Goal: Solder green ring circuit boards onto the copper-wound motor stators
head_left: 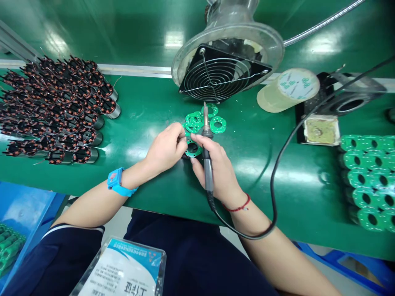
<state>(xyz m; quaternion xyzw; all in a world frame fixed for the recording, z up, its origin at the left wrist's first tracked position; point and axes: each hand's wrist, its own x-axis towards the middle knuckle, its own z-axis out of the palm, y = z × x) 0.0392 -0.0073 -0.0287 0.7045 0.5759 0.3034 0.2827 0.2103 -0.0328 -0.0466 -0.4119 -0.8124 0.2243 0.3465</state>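
Note:
My right hand (216, 168) grips a soldering iron (207, 152), its tip pointing away from me toward the fan. My left hand (165, 148) is closed in a pinch on a green ring-shaped circuit board (194, 151) sitting on a dark part between both hands. Several loose green ring boards (205, 120) lie just beyond my fingers. The iron's black cable (274, 181) loops off to the right. A blue wristband is on my left wrist.
A fume extractor fan (222, 70) stands behind the boards. Stacked copper-wound motor stators (58, 111) fill the left. Finished parts with green boards (370, 181) sit at the right, near a tape roll (288, 92) and an iron stand with sponge (322, 129).

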